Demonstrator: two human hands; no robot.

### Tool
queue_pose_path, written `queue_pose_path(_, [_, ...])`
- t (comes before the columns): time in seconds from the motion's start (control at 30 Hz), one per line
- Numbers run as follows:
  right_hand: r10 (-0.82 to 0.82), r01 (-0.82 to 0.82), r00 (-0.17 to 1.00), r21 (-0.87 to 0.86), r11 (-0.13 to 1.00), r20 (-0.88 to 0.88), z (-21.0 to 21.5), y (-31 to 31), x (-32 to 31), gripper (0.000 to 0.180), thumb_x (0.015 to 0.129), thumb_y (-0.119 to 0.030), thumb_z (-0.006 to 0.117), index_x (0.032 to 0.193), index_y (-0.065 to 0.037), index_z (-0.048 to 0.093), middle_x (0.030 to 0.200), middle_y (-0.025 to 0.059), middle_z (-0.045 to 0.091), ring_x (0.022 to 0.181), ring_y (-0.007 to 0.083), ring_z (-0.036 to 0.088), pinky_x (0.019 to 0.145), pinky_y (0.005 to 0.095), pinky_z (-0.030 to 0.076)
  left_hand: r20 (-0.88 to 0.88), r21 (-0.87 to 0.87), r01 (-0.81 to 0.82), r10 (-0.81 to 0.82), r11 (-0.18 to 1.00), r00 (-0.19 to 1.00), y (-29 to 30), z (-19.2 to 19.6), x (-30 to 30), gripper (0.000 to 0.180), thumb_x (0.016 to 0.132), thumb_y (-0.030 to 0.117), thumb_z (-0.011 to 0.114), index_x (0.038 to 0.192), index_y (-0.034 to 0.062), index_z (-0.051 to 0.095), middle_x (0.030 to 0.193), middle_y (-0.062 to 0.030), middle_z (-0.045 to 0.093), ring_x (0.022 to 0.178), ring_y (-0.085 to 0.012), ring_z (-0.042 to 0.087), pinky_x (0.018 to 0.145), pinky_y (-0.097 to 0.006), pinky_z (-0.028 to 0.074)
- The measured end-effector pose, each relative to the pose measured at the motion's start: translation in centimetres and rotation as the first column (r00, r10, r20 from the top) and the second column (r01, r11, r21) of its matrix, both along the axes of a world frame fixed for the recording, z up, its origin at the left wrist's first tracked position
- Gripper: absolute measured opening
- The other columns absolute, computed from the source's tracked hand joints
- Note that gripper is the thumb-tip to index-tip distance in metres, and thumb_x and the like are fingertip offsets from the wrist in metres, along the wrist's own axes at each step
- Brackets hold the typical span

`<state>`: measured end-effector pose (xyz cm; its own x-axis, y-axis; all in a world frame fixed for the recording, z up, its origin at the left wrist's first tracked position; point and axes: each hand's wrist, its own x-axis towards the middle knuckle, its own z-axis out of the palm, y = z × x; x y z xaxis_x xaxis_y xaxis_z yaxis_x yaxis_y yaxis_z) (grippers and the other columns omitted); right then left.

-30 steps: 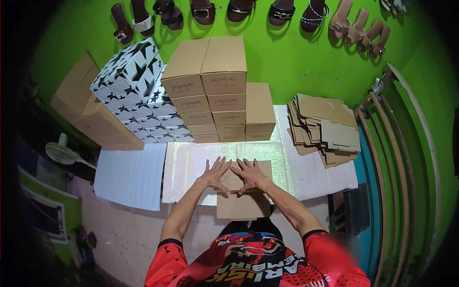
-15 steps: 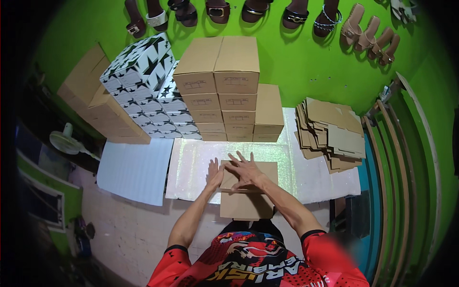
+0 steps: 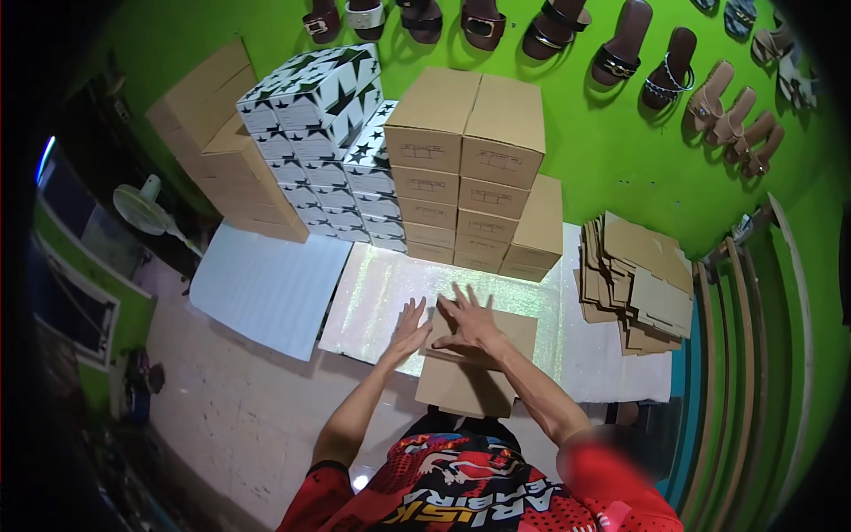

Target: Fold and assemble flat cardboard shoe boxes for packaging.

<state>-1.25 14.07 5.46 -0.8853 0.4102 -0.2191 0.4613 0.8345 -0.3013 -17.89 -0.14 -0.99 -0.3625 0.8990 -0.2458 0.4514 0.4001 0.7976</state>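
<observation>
A brown cardboard box [image 3: 514, 333] lies in front of me at the table's near edge, with a wide flap or panel [image 3: 454, 383] reaching toward my body. My right hand [image 3: 472, 323] rests on the box's upper surface, fingers spread, with no object in its grasp. Beside the box's left edge is my left hand [image 3: 411, 330], its fingers stretched out and pointing away from me. It looks to touch the box's side, though the exact contact is hard to see. My right forearm covers part of the box.
Brown boxes [image 3: 429, 146] stand stacked behind the work area, next to white boxes with black stars [image 3: 306, 97]. Flattened cardboard [image 3: 645, 248] is piled at the right of the table [image 3: 368, 301]. A fan [image 3: 142, 206] stands left, and sandals [image 3: 483, 27] hang on the green wall.
The whole view has shifted and tilted, so the stacks and sandals appear further right. Both hands keep nearly the same pose at the box.
</observation>
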Motion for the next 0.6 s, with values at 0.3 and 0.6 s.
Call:
queue_pose_path(0.3, [-0.562,0.59,0.805,-0.159,0.792,0.188,2.0,2.6,5.2,0.127,0.074,-0.105,0.036,0.169,-0.021,0.029,0.178,0.0187,0.007,0.161,0.0502,-0.001,0.108,0.0919,0.003,-0.172,-0.437,0.143,-0.238,0.888,0.956,11.0,0.1,-0.9,0.094,0.093,0.085,0.037,0.169,0.0307,0.027,0.178,-0.0194,0.0,0.16,-0.0519,0.008,0.128,-0.067,0.008])
queue_pose_path(0.6, [-0.651,0.657,0.754,-0.135,0.742,0.086,1.2,3.9,7.6,0.108,0.089,-0.094,0.032,0.163,-0.015,0.043,0.176,0.0193,0.014,0.161,0.0495,0.005,0.113,0.088,0.006,-0.32,-0.5,0.17,-0.364,0.849,0.875,13.2,5.2,4.3,0.086,0.097,0.08,0.036,0.166,0.0289,0.038,0.18,-0.0099,-0.002,0.164,-0.0381,-0.01,0.115,-0.084,-0.004])
